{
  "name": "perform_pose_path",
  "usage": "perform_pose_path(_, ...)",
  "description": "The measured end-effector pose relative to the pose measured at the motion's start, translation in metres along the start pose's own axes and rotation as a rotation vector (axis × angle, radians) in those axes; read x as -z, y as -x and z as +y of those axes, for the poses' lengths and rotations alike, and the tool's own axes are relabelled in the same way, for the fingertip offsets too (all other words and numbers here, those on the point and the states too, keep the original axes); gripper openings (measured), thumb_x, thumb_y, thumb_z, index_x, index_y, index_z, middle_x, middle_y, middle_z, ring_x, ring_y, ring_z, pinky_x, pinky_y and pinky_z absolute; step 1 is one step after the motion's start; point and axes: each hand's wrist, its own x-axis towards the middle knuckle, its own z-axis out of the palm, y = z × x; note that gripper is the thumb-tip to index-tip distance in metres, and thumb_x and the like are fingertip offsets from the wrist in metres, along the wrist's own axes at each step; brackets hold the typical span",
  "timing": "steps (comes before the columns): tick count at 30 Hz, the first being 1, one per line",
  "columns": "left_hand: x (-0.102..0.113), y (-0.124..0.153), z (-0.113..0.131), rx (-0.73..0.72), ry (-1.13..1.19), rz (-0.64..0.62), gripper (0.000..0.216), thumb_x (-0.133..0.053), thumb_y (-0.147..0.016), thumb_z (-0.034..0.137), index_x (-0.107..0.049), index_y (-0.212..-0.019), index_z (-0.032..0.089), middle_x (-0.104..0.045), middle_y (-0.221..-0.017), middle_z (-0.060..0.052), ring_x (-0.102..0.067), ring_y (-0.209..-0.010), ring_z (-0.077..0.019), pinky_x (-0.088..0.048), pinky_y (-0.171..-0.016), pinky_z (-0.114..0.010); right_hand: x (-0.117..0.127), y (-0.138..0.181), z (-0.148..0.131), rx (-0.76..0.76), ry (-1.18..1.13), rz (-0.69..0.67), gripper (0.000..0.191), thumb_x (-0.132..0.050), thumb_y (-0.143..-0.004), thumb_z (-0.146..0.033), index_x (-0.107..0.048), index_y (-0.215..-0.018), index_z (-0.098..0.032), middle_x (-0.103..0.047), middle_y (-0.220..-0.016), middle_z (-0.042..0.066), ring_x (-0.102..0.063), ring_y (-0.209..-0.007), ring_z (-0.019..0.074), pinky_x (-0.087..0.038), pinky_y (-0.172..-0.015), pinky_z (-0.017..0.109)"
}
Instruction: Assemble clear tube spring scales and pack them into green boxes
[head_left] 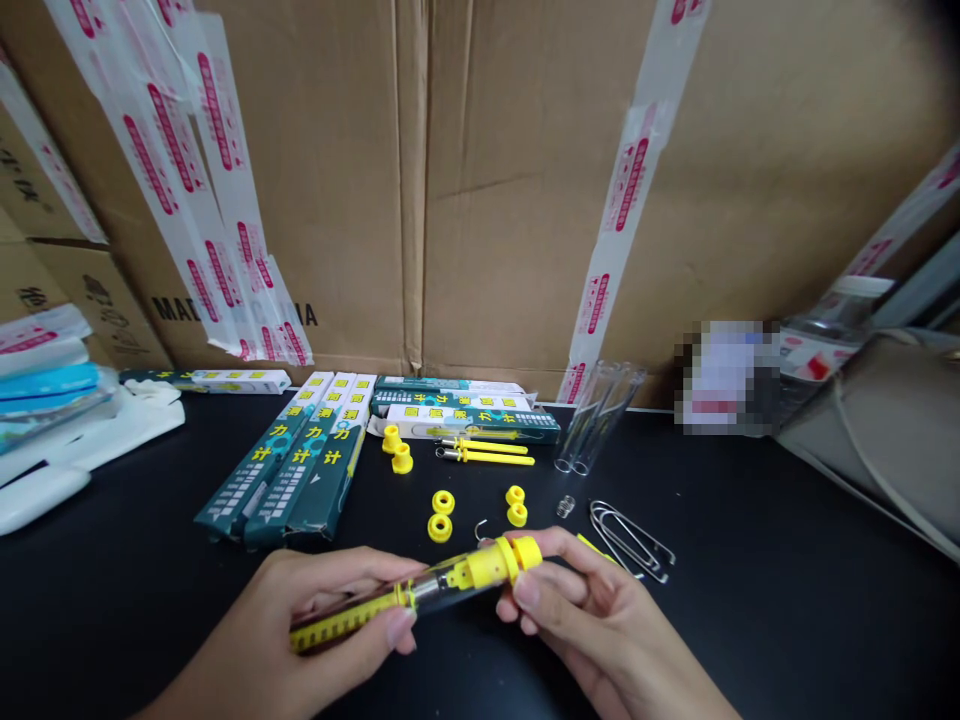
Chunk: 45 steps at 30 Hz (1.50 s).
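My left hand (330, 625) is closed around the clear tube of a spring scale (439, 588), tilted up to the right, with a yellow graduated scale inside. At its upper end, the thumb and fingers of my right hand (577, 610) pinch the yellow end cap (526, 553). A small gap shows between the cap and the yellow collar. Just beyond lies a metal hook (481, 530), partly hidden. Yellow rings (440, 527), small yellow caps (517, 513), a small spring (565, 506) and bent wire hooks (630, 535) lie past my hands.
Printed spring scale boxes (300, 470) lie at the centre left and back. Yellow stepped caps (402, 459), yellow rods with springs (495, 459) and clear tubes (592, 425) sit behind. A bottle (825, 320) and grey bag (885, 410) stand right; a large carton (510, 200) closes the back.
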Motion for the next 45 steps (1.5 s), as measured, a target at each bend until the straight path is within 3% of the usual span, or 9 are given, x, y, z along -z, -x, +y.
perform_pose_path(8,-0.002,0.0,-0.01,-0.06,-0.018,0.064,0.026,-0.071,-0.081,0.038,-0.083,-0.101,0.026,-0.082,-0.081,0.003,-0.073,-0.068,-0.0153,-0.055,-0.064,-0.015,0.005,0.001,0.001,-0.02,0.029,-0.02,0.029,-0.092,-0.075,-0.031,-0.067,-0.073,-0.018,-0.078,-0.072,0.001,-0.069,-0.07,0.01,-0.054,-0.069,0.017)
perform_pose_path(11,-0.001,0.0,-0.012,-0.078,-0.052,0.037,0.027,-0.069,-0.083,0.038,-0.082,-0.104,0.028,-0.08,-0.076,0.004,-0.07,-0.064,-0.0134,-0.052,-0.06,-0.014,0.006,0.002,0.001,-0.032,0.02,-0.004,0.029,-0.093,-0.074,-0.03,-0.073,-0.091,-0.019,-0.079,-0.075,0.002,-0.07,-0.07,0.0101,-0.054,-0.071,0.018)
perform_pose_path(15,0.001,0.0,-0.011,-0.084,-0.086,0.022,0.027,-0.068,-0.085,0.039,-0.082,-0.105,0.028,-0.079,-0.076,0.004,-0.07,-0.064,-0.0132,-0.051,-0.06,-0.014,0.007,0.001,0.001,-0.046,-0.007,-0.015,0.058,-0.095,-0.072,-0.026,-0.07,-0.125,-0.024,-0.08,-0.074,0.0,-0.071,-0.07,0.0098,-0.054,-0.073,0.019)
perform_pose_path(26,0.0,-0.001,-0.012,-0.116,-0.063,0.021,0.025,-0.067,-0.084,0.037,-0.082,-0.102,0.027,-0.076,-0.067,0.003,-0.065,-0.056,-0.0122,-0.05,-0.053,-0.014,0.008,0.0,0.003,-0.053,-0.006,-0.005,0.029,-0.096,-0.069,-0.03,-0.074,-0.084,-0.018,-0.08,-0.072,0.003,-0.07,-0.065,0.0096,-0.054,-0.065,0.017)
perform_pose_path(32,0.001,0.0,-0.002,-0.052,-0.015,0.004,0.027,-0.067,-0.083,0.035,-0.082,-0.104,0.025,-0.078,-0.07,0.004,-0.055,-0.043,-0.0078,-0.035,-0.034,-0.013,0.006,0.0,0.002,-0.042,-0.014,0.01,0.048,-0.097,-0.068,-0.031,-0.075,-0.109,-0.02,-0.08,-0.073,0.001,-0.071,-0.067,0.0095,-0.055,-0.07,0.017)
perform_pose_path(36,0.0,0.0,-0.003,-0.073,0.017,0.016,0.025,-0.067,-0.083,0.033,-0.082,-0.101,0.024,-0.078,-0.069,0.003,-0.067,-0.056,-0.0124,-0.054,-0.056,-0.016,0.005,0.002,0.001,-0.05,-0.002,0.01,0.042,-0.095,-0.071,-0.03,-0.075,-0.106,-0.018,-0.08,-0.075,0.003,-0.071,-0.07,0.0106,-0.055,-0.071,0.018)
perform_pose_path(40,-0.002,0.0,-0.005,-0.072,0.065,0.032,0.023,-0.068,-0.084,0.035,-0.082,-0.1,0.025,-0.078,-0.069,0.002,-0.073,-0.068,-0.0165,-0.057,-0.063,-0.018,0.005,0.003,0.0,-0.042,0.026,0.013,0.028,-0.093,-0.074,-0.029,-0.073,-0.089,-0.017,-0.079,-0.075,0.003,-0.07,-0.07,0.0111,-0.055,-0.071,0.018)
perform_pose_path(42,-0.002,0.0,-0.005,-0.067,0.073,0.031,0.023,-0.07,-0.083,0.035,-0.082,-0.098,0.025,-0.077,-0.067,0.002,-0.069,-0.06,-0.0145,-0.054,-0.053,-0.016,0.005,0.002,0.0,-0.041,0.036,0.011,0.028,-0.093,-0.074,-0.03,-0.072,-0.087,-0.017,-0.079,-0.075,0.004,-0.069,-0.07,0.0111,-0.055,-0.07,0.018)
perform_pose_path(45,-0.001,0.0,-0.004,-0.041,0.059,0.011,0.023,-0.07,-0.082,0.036,-0.082,-0.098,0.025,-0.077,-0.068,0.003,-0.049,-0.039,-0.0073,-0.034,-0.031,-0.012,0.005,0.001,-0.001,-0.042,0.034,0.021,0.033,-0.094,-0.073,-0.031,-0.073,-0.096,-0.018,-0.079,-0.076,0.004,-0.068,-0.069,0.0107,-0.054,-0.07,0.019)
